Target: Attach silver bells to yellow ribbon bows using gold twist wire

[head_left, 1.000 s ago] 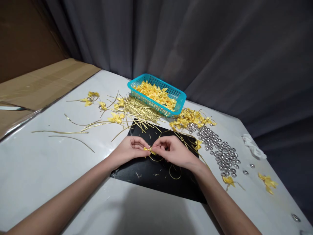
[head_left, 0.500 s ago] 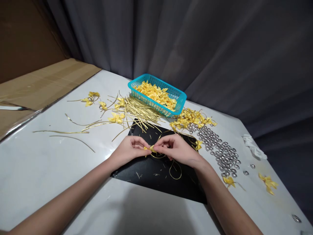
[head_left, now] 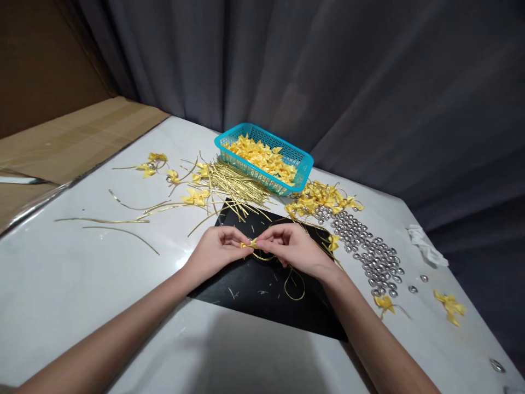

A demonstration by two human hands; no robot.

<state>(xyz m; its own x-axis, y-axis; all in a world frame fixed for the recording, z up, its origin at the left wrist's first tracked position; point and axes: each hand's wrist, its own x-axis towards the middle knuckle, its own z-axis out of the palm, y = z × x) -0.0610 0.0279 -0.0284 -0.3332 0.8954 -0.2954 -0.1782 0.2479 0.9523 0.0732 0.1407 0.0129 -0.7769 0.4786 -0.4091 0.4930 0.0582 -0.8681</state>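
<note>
Over a black mat [head_left: 262, 314], my left hand [head_left: 217, 249] pinches the left side of a small yellow ribbon bow [head_left: 245, 245]. My right hand [head_left: 293, 246] meets it from the other side, thumb and fingertips pressed on the bow and its gold cord [head_left: 262, 258]. The fingertips cover much of the bow's middle. A loop of gold cord [head_left: 295, 295] hangs below my right hand onto the mat. Beside that hand, another yellow bow [head_left: 333, 242] lies at the mat's right edge.
A turquoise basket [head_left: 305, 172] of yellow bows stands at the back, gold cord pieces [head_left: 238, 186] before it. To the right lie a heap of corded bows [head_left: 324, 197] and many silver beads [head_left: 377, 262]. Cardboard [head_left: 82, 131] borders the left; a dark curtain [head_left: 287, 65] hangs behind.
Both hands have risen very slightly with the bow, still pinching it. The fingertips are a little closer around its middle. Everything else lies as before.
</note>
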